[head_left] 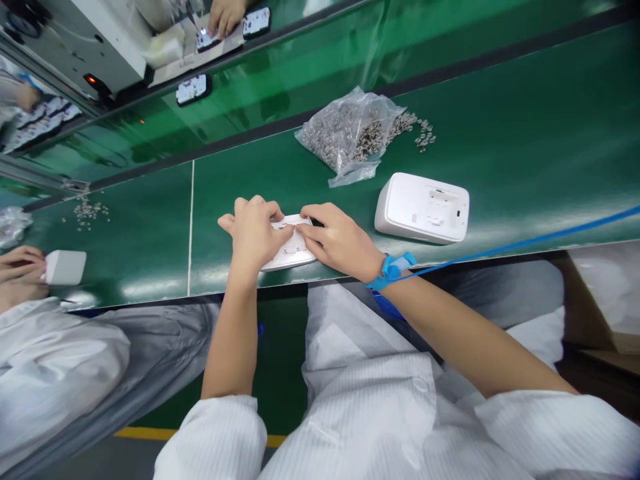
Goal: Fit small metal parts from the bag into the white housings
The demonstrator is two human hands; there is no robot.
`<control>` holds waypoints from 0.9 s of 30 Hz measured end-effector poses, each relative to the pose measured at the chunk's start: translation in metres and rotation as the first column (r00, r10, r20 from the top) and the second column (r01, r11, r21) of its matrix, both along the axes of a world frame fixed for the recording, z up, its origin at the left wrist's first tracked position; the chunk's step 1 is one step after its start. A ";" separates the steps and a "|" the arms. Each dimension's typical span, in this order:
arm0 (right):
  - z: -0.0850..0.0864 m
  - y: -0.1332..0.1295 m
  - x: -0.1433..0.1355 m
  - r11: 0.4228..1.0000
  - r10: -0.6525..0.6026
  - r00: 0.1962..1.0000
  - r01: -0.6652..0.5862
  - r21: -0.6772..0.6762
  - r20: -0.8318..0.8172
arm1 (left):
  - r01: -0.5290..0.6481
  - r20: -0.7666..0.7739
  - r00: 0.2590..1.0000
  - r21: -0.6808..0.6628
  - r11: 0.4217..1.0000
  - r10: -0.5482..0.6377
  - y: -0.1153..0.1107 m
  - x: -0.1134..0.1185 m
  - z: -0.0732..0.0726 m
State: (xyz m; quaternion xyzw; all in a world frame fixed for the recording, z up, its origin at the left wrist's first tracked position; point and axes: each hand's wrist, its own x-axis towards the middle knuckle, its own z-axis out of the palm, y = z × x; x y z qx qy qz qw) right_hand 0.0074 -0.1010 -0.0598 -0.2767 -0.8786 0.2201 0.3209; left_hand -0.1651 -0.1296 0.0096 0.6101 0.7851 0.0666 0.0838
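A flat white plastic part (293, 252) with small metal pieces on it lies at the bench's near edge. My left hand (256, 230) is on its left side, thumb and fingers bent in over the top. My right hand (341, 240), with a blue wrist strap (393, 269), reaches in from the right, its fingertips close to my left thumb over the part. Anything pinched between the fingertips is too small to make out. To the right stands a white housing (423, 208) with a recess in its top. Behind it, small metal pieces (373, 139) spill from a clear plastic bag (335, 137).
A blue cord (530, 238) runs from the wrist strap to the right. At left, another person's hands (23, 275) hold a white block (66, 267) near scattered metal pieces (90, 211). Beyond the green bench (520, 133), someone's hand (226, 15) works beside a machine.
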 end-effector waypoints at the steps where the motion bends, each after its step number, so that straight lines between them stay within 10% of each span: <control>1: -0.001 0.000 0.000 1.000 0.001 1.000 -0.001 -0.003 -0.013 | -0.001 -0.001 1.000 0.000 1.000 0.001 0.000 0.000 0.000; 9: 0.015 0.021 -0.007 0.960 -0.113 0.994 0.108 -0.259 -0.004 | 0.046 -0.097 0.994 0.019 0.999 -0.044 -0.004 0.003 -0.001; 16: 0.048 0.035 -0.025 0.993 -0.044 0.945 0.077 -0.090 0.324 | 0.059 -0.148 0.987 -0.020 0.998 -0.062 -0.006 -0.001 0.003; 27: 0.026 0.034 -0.019 0.991 -0.020 0.978 0.046 -0.123 0.206 | 0.135 -0.097 0.985 -0.058 0.989 -0.140 -0.008 -0.012 0.007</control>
